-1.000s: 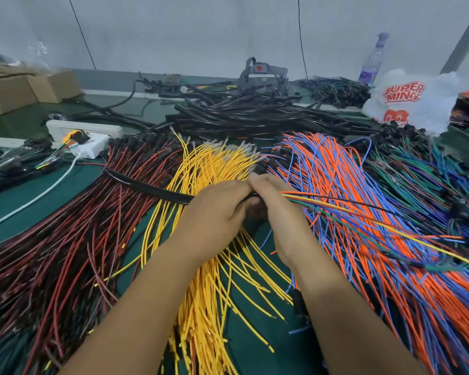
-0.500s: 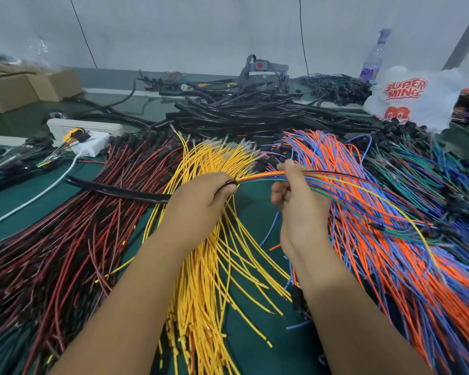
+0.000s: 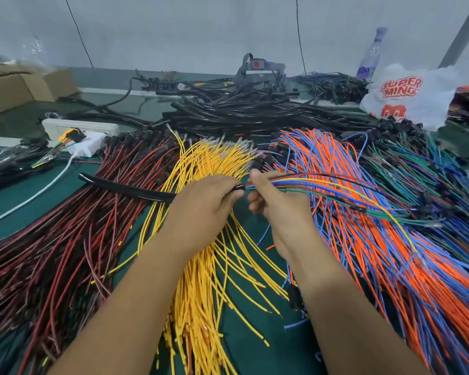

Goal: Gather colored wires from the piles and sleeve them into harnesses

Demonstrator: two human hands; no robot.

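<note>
My left hand (image 3: 201, 204) grips a black sleeve tube (image 3: 125, 186) near its right end; the tube runs out to the left over the red wires. My right hand (image 3: 276, 204) pinches a mixed bundle of colored wires (image 3: 336, 186) just right of the tube's mouth, where the bundle's end enters it. The bundle trails off to the right over the orange and blue pile (image 3: 363, 212). A yellow wire pile (image 3: 209, 266) lies under both hands, and a red and black pile (image 3: 65, 239) spreads at the left.
Green and blue wires (image 3: 423, 180) lie at the far right. A heap of black sleeve tubes (image 3: 241, 112) sits behind the piles. A white power strip (image 3: 79, 128), cardboard boxes (image 3: 16, 87), a plastic bag (image 3: 406, 96) and a bottle (image 3: 371, 55) stand along the back.
My hands drew apart, then closed in again, with the right hand sliding along the bundle toward the tube's mouth. The sleeve's free left end has shifted right as the wires go in.
</note>
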